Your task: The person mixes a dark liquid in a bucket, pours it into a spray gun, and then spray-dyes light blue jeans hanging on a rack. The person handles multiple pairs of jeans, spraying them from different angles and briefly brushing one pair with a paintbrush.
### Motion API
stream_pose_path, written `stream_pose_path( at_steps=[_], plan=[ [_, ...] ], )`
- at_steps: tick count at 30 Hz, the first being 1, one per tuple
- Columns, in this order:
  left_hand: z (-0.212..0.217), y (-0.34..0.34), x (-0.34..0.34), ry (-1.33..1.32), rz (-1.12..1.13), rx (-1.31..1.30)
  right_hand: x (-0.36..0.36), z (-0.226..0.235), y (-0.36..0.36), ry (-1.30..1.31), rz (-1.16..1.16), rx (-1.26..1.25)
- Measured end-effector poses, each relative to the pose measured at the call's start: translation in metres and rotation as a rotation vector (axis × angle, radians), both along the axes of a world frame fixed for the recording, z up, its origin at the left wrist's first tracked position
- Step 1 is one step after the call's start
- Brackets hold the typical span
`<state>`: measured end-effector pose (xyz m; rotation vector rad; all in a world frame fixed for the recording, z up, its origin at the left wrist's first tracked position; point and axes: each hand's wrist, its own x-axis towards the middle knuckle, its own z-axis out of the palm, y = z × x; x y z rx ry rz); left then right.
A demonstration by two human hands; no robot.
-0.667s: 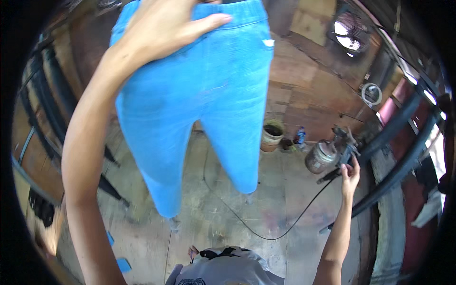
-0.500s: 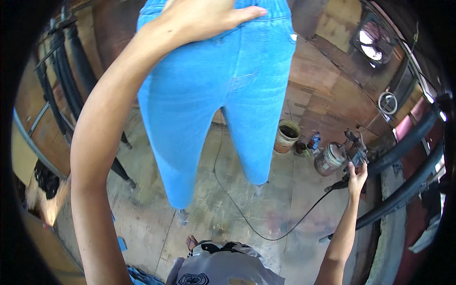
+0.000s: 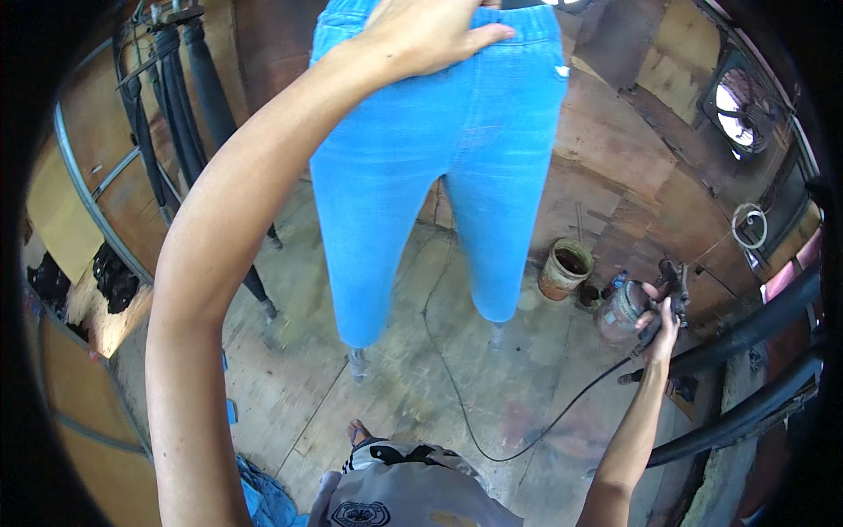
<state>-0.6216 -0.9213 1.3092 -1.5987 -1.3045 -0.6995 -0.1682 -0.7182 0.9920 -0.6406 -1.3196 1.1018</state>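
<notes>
Light blue jeans [image 3: 386, 176] with an elastic waistband hang upright in front of me, their legs filled out. Beneath the hems, wrapped leg-like ends [image 3: 357, 363] show. My left hand [image 3: 430, 35] grips the waistband at the top, thumb lying across the front; most of its fingers are hidden. Low at the right, my right hand [image 3: 660, 327] is closed round a dark spray gun [image 3: 674, 285]. A black hose [image 3: 562, 426] runs from the gun across the floor. Against the gun is a stained canister [image 3: 617, 314]; I cannot tell whether they are joined.
A dirty bucket [image 3: 558, 283] and a small bottle [image 3: 617, 281] stand by the wooden wall. Dark trouser-like legs [image 3: 176, 97] hang at left, and dark padded tubes [image 3: 746, 325] jut in at right. A fan [image 3: 742, 110] is on the wall. Blue cloth [image 3: 268, 492] lies low left.
The jeans and my left hand sit further right in the picture as the view shifts. My right hand's fingers, earlier at the spray gun's lower end, are now wrapped round it.
</notes>
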Motion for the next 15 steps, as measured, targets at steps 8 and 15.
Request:
stream_pose_path(
  at_steps=[8, 15],
  plan=[
    [-0.004, 0.018, -0.03, 0.014, 0.121, -0.027, -0.011, 0.038, -0.032, -0.06, -0.227, -0.127],
    [-0.007, 0.036, -0.059, 0.04, 0.028, -0.013, -0.003, 0.072, -0.099, -0.097, -0.368, 0.007]
  ],
)
